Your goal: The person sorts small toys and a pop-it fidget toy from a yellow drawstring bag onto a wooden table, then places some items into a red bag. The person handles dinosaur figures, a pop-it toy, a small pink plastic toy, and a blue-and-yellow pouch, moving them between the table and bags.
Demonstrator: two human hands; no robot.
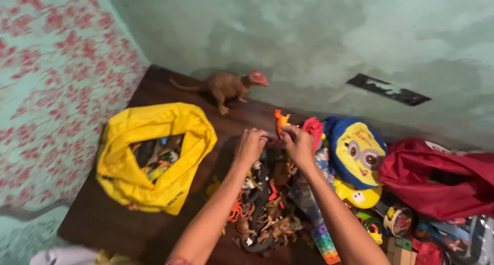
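My left hand (250, 145) and my right hand (298, 143) are raised close together over a heap of small plastic animal toys (265, 208) on a dark wooden table (128, 218). The right hand pinches a small orange toy animal (281, 120) at its base. My left hand's fingers are curled right next to it; whether they grip anything is hidden. A yellow bag (154, 157) lies open to the left, with several toys inside.
A brown dinosaur toy (229, 86) with a red head stands at the table's back by the green wall. A round blue and yellow cartoon-face pouch (357, 154), a red bag (442, 180) and mixed colourful toys crowd the right. Flowered fabric (46, 90) hangs left.
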